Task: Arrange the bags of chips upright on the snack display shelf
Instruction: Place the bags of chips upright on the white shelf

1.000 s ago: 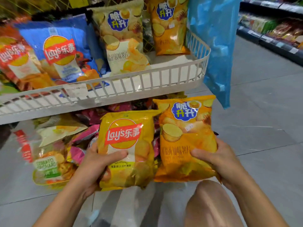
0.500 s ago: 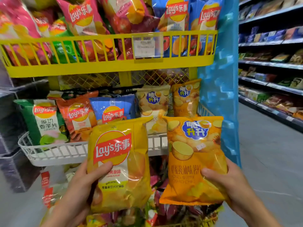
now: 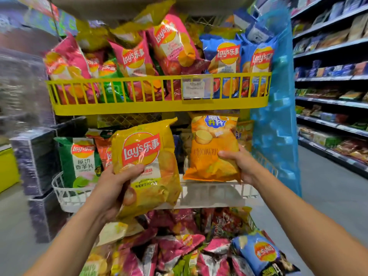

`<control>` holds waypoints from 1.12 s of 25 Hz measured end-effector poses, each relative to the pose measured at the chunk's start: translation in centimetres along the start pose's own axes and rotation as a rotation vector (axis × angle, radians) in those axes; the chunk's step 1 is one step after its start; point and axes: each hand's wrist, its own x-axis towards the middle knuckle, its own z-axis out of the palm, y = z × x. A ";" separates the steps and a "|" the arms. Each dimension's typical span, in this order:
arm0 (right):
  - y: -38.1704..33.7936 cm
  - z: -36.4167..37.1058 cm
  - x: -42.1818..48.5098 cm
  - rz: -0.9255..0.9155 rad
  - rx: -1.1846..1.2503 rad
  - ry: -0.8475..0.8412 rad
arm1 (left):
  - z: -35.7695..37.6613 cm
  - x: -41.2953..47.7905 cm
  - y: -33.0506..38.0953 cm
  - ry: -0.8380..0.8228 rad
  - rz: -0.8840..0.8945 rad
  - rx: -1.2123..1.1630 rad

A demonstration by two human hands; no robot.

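Observation:
My left hand (image 3: 115, 185) grips a yellow Lay's chip bag (image 3: 147, 156) by its lower left, held upright in front of the white wire shelf (image 3: 211, 193). My right hand (image 3: 238, 163) holds an orange chip bag (image 3: 213, 150) by its right edge, upright, with its bottom at the white shelf's front rail. Behind them on the white shelf stand a green Lay's bag (image 3: 80, 160) and an orange-red bag (image 3: 103, 150). The yellow basket shelf (image 3: 155, 105) above holds pink, green and blue Lay's bags, several of them leaning.
A lower bin (image 3: 199, 246) is heaped with pink, red and blue bags lying loose. A blue plastic sheet (image 3: 274, 120) hangs along the rack's right side. Store shelving (image 3: 334, 100) lines the aisle at right. Dark wrapped boxes (image 3: 37, 162) stand at left.
Both hands have risen with their bags from near the floor bin to the white shelf level. The view has tilted up, showing the yellow shelf; the orange bag has moved farther in toward the shelf.

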 end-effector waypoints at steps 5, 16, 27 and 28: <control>1.0 0.2 3.5 0.029 0.005 -0.021 | -1.0 1.0 0.1 0.001 0.021 -0.050; 0.0 -9.3 6.8 0.071 -0.148 0.235 | 0.5 4.2 -1.6 -0.005 0.036 -0.026; 5.7 -13.4 13.4 0.168 -0.662 0.494 | 5.0 7.7 -2.3 -0.001 0.071 -0.016; 5.7 -13.2 13.3 0.152 -0.748 0.508 | 5.3 8.0 -2.3 0.007 0.069 -0.033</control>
